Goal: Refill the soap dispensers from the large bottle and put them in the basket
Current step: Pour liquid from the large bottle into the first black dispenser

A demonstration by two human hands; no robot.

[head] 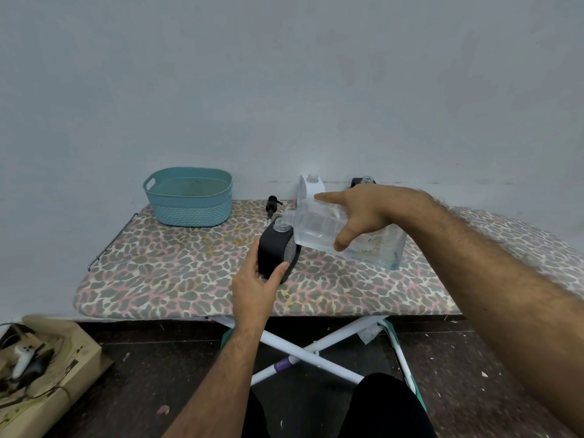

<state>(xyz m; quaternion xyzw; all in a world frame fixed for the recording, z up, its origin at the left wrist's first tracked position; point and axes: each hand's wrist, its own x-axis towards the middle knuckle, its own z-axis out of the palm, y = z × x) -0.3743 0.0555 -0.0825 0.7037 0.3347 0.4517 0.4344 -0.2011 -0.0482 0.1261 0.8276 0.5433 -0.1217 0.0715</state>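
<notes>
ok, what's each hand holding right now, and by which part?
Left hand grips the black dispenser round its lower body. Right hand holds the tilted large clear bottle by its mid-body, mouth over the dispenser's neck.

1. The ironing board spans the middle of the frame, and the basket sits on its upper-left part.
2. At frame centre, the left hand holds a dispenser upright on the board.
3. Just right of it, the right hand tilts the large bottle, mouth over the dispenser's neck.
4. A pump lies between basket and bottle.
5. Two more dispensers stand behind the bottle.
6. A box sits at lower left.
</notes>
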